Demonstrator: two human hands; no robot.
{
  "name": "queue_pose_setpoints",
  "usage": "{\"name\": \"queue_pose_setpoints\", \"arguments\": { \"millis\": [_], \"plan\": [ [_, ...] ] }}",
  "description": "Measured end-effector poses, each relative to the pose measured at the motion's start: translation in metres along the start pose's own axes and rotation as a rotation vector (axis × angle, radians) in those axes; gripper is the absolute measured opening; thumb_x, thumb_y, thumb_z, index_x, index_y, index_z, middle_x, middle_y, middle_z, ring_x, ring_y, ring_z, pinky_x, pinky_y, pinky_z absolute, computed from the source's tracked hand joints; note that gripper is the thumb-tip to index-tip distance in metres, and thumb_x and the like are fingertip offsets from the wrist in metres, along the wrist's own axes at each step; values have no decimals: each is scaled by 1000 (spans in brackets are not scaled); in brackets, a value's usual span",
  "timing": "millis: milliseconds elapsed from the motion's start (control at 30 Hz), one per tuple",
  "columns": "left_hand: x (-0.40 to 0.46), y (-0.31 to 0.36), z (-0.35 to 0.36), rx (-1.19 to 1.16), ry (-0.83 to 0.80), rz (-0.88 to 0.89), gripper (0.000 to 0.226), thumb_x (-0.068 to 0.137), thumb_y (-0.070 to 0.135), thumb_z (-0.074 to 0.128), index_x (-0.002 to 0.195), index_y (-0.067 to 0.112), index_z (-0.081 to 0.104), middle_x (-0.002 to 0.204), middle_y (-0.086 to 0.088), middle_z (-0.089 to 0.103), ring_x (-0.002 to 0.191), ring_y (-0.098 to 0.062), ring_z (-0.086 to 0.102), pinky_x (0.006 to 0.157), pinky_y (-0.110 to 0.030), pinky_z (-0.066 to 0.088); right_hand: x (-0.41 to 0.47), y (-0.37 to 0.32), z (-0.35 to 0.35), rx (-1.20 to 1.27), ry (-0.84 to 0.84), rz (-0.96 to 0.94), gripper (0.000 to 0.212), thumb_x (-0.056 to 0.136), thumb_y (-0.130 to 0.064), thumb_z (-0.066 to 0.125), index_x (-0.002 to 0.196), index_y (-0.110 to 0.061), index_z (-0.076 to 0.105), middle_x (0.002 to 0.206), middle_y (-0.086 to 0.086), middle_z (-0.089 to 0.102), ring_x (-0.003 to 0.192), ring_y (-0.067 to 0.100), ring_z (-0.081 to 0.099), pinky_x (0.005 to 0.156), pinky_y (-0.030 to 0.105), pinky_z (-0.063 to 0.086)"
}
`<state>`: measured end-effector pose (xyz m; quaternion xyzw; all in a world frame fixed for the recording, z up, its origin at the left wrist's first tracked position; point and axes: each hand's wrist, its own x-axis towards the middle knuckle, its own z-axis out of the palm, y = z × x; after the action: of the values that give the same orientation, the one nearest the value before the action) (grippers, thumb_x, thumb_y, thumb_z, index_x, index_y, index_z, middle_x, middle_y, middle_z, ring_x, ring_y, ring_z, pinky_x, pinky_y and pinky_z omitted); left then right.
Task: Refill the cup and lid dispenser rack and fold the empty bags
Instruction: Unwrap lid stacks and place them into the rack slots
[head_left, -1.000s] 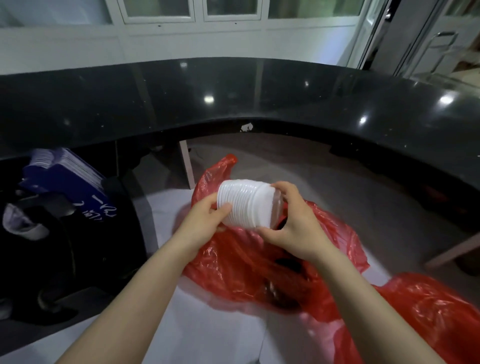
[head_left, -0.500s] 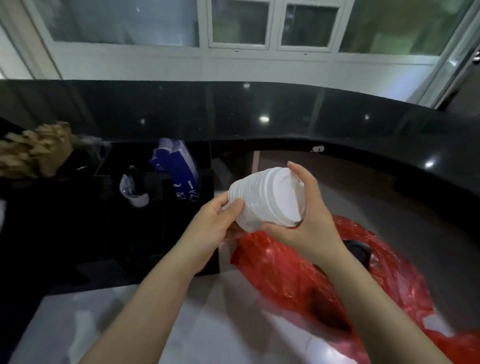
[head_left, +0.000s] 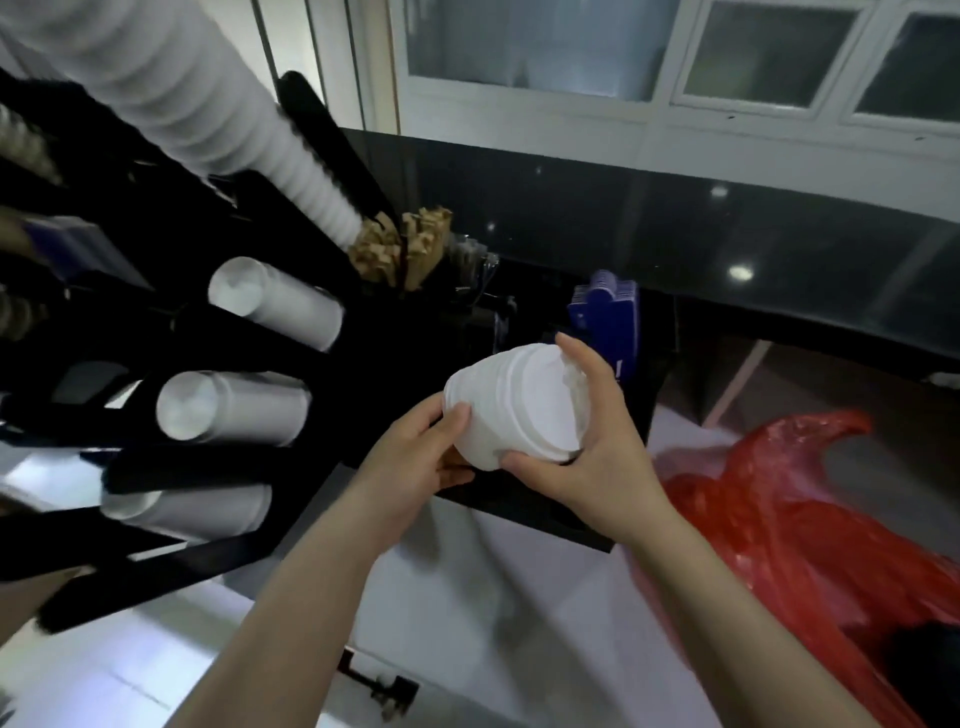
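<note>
Here, both hands clamp the short stack of white plastic lids (head_left: 511, 408) at centre: left hand (head_left: 415, 462) cupping its 8 o'clock end, right hand (head_left: 587, 447) wrapping the 4 o'clock rim. Keep the stack squeezed square, then feed it end-first into the black slotted dispenser rack (head_left: 171, 473) at 9 o'clock.

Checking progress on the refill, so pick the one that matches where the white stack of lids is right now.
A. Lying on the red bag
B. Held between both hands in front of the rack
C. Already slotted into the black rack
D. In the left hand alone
B: the stack of lids is held between the left hand and the right hand, near the black rack and clear of the red bag.
</note>
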<state>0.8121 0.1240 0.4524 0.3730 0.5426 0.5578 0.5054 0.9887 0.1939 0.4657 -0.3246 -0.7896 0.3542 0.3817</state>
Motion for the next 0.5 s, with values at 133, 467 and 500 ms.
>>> {"name": "queue_pose_setpoints", "arguments": {
  "millis": [133, 467, 500],
  "plan": [
    [-20, -8, -22, -64, -26, 0, 32, 80, 55, 57, 106, 39, 67, 109, -1, 70, 96, -16, 68, 73, -26, 52, -12, -15, 23, -1, 15, -17, 98, 58, -49, 80, 141, -39, 29, 139, -16, 34, 127, -1, 35, 107, 27, 36],
    [-106, -27, -86, -258, -344, -169, 36, 85, 32, 57, 117, 17, 61, 105, -2, 70, 95, -19, 67, 82, -31, 55, -119, -82, 101, -111, 282, 93, 102, 60, -36, 89, 144, -33, 31, 142, -18, 33, 130, -6, 31, 100, 3, 24],
    [-118, -30, -96, -252, -373, -195, 31, 91, 29, 53, 119, 16, 60, 108, -3, 69, 97, -21, 65, 86, -34, 53, -134, -92, 115, -117, 297, 120, 101, 60, -42, 86, 144, -31, 30, 143, -18, 33, 131, -7, 30, 99, 2, 24]
  ]
}}
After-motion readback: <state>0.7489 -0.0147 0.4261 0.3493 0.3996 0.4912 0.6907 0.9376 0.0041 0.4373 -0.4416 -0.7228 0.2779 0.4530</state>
